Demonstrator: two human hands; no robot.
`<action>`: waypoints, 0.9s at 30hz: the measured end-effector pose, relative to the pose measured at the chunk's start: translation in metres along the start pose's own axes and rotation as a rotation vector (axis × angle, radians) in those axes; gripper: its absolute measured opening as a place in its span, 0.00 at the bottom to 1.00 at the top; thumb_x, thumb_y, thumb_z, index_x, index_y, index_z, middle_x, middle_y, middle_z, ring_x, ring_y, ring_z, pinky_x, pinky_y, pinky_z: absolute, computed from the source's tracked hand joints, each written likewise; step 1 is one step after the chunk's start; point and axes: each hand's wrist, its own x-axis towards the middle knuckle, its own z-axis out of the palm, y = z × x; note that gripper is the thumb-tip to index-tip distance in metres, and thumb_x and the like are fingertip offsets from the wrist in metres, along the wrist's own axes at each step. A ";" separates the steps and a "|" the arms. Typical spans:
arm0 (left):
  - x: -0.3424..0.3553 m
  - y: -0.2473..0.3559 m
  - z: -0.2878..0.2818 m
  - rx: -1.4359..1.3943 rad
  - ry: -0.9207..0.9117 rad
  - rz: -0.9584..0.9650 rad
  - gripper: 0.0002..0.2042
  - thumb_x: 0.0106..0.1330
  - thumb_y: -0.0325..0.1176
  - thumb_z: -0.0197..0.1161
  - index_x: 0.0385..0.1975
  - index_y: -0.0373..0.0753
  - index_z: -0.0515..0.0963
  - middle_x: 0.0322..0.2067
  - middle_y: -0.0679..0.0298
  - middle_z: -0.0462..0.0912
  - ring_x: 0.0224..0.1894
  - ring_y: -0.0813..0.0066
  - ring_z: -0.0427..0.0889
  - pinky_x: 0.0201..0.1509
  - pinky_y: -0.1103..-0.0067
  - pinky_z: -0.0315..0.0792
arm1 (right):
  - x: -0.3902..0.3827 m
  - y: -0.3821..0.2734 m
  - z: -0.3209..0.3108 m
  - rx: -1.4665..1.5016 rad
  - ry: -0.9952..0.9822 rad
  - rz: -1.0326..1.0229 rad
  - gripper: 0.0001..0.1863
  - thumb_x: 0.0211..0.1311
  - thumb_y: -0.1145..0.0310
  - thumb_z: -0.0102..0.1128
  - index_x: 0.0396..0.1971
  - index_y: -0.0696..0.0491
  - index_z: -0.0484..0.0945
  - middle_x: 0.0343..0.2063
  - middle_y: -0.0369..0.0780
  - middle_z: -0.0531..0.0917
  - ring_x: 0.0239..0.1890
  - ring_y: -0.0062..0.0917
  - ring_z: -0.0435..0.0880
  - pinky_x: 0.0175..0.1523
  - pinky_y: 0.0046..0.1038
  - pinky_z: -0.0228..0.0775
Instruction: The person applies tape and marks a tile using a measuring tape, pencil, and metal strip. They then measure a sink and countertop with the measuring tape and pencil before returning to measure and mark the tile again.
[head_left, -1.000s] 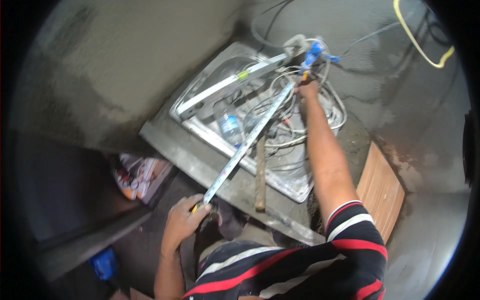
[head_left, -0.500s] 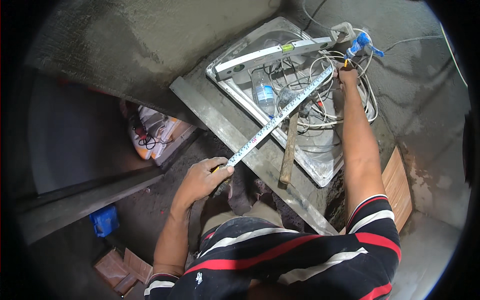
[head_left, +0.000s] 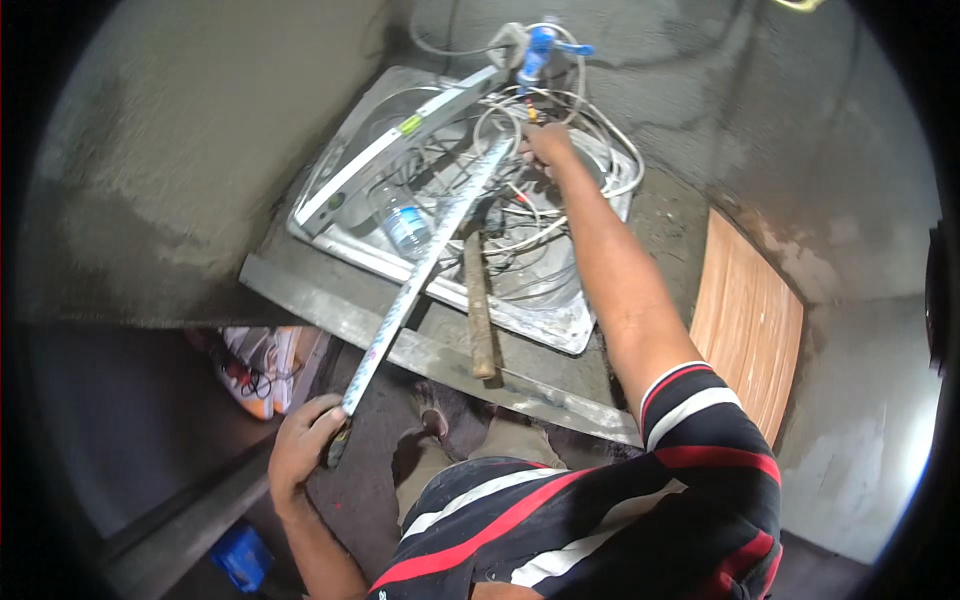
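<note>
My left hand (head_left: 308,438) is closed round the dark case of a tape measure (head_left: 339,445), below the near edge of a grey stone ledge (head_left: 430,352). The white tape blade (head_left: 412,285) runs out from it, slanting over the ledge and a white basin (head_left: 557,335). At the blade's far end, my right hand (head_left: 545,147) has its fingers pinched on the tip, among looped white cables (head_left: 630,160). A small yellow-orange thing (head_left: 532,113) sticks up by these fingers; its kind is unclear. Beside the blade, a hammer's wooden handle (head_left: 480,310) overhangs the ledge.
A spirit level (head_left: 385,150) leans across the basin, beside a clear bottle (head_left: 405,222). Blue wrapping covers a tap-like fitting (head_left: 537,60) at the wall. A wood-look panel (head_left: 745,320) stands on the right. Lower left are a bag (head_left: 262,365) and a blue object (head_left: 240,555).
The view has turned, so the basin and ledge lie further left. My left hand has drawn back from the ledge with the tape case. The blade remains stretched between both hands.
</note>
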 end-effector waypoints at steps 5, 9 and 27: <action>-0.039 -0.021 -0.023 -0.016 0.026 -0.130 0.17 0.70 0.41 0.62 0.46 0.30 0.82 0.35 0.66 0.83 0.38 0.78 0.78 0.45 0.77 0.72 | -0.055 -0.017 -0.006 -0.123 0.007 -0.064 0.20 0.66 0.56 0.62 0.42 0.61 0.81 0.27 0.42 0.88 0.17 0.22 0.79 0.19 0.29 0.65; -0.054 -0.049 -0.035 -0.040 0.000 -0.111 0.19 0.71 0.42 0.61 0.47 0.29 0.82 0.37 0.65 0.84 0.41 0.76 0.78 0.48 0.77 0.72 | -0.058 0.004 -0.041 -0.132 0.025 -0.079 0.22 0.66 0.51 0.64 0.46 0.56 0.86 0.26 0.37 0.89 0.19 0.18 0.81 0.24 0.23 0.69; -0.012 -0.047 -0.015 -0.281 -0.115 -0.038 0.19 0.74 0.44 0.60 0.49 0.33 0.82 0.40 0.67 0.83 0.42 0.79 0.79 0.49 0.79 0.72 | -0.150 0.022 -0.108 -0.192 0.029 -0.162 0.18 0.68 0.57 0.63 0.38 0.60 0.84 0.24 0.37 0.86 0.17 0.15 0.74 0.25 0.23 0.66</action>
